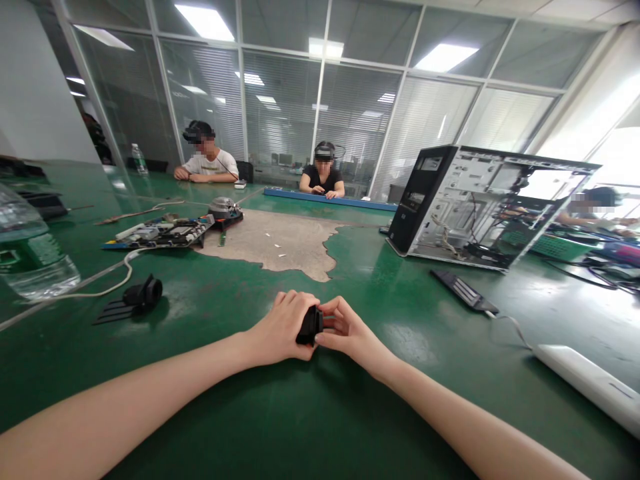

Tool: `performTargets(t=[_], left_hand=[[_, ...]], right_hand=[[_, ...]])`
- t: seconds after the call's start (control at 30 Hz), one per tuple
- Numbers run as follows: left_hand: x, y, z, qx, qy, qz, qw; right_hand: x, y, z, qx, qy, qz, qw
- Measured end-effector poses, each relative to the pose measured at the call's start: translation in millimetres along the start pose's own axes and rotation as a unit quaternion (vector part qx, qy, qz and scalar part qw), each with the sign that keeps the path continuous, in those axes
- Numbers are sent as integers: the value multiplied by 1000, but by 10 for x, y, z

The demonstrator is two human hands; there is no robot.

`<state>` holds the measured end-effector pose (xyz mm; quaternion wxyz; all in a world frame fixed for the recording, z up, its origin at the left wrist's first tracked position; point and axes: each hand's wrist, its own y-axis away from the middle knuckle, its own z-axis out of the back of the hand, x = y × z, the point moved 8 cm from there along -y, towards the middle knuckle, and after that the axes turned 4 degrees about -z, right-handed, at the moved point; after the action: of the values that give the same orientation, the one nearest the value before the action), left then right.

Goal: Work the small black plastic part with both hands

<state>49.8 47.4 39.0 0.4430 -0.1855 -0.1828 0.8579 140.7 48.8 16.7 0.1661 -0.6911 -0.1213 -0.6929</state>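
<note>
Near the middle of the green table (240,413), a small black part (309,325) is held between both hands, just above the surface. My left hand (285,327) wraps round its left side, fingers over the top and thumb below. On the right side, my right hand (345,330) pinches the same part with thumb and fingertips. The part's underside is hidden by the hands. To the left, another black part with flat prongs (135,299) lies on the table.
An open computer case (425,200) stands at the back right, near a black bracket (465,292) and a white power bank (585,380). At left are a water bottle (35,257) and a circuit board (170,235). People sit across the table and at far right.
</note>
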Motion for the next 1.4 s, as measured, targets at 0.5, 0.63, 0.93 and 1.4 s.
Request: performTargets(t=[0.5, 0.63, 0.93, 1.4], left_hand=[[-19, -13, 8, 4, 1, 2, 1000], [-17, -15, 4, 6, 1, 2, 1000], [-20, -17, 8, -2, 3, 2, 1000], [-6, -13, -3, -4, 3, 5, 1000]], right_hand=[[-6, -4, 23, -18, 20, -16, 1000], [20, 12, -19, 5, -2, -2, 1000], [-18, -10, 21, -28, 0, 2, 1000], [29, 16, 1, -12, -8, 2, 1000]])
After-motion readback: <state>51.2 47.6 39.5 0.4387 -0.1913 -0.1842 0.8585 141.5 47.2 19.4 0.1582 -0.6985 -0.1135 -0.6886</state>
